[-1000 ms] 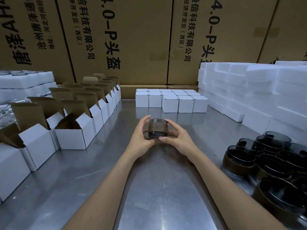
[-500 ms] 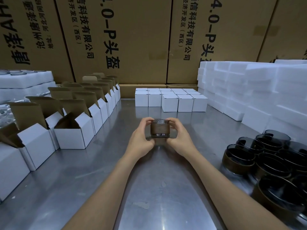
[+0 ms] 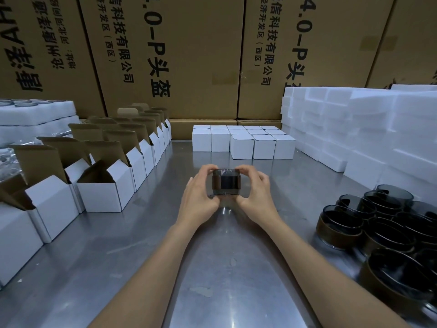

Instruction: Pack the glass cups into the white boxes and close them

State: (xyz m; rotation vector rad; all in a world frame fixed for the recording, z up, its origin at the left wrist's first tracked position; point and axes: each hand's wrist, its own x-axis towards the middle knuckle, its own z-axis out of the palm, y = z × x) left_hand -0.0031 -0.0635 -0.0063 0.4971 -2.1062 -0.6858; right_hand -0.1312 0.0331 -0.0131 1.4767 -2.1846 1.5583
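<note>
One glass cup (image 3: 226,182) pinched between left hand (image 3: 198,197) and right hand (image 3: 255,194); perhaps ten closed boxes (image 3: 241,149).

Left hand (image 3: 198,197) and right hand (image 3: 256,194) gripped one dark glass cup (image 3: 225,184) above steel table (image 3: 132,245); open white boxes (image 3: 104,185) stood left; more cups (image 3: 369,223) right.

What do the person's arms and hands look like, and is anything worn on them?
Both forearms are bare as far as the view shows: no sleeves, gloves, watch or rings visible. The left hand and right hand have short, unpainted nails.
</note>
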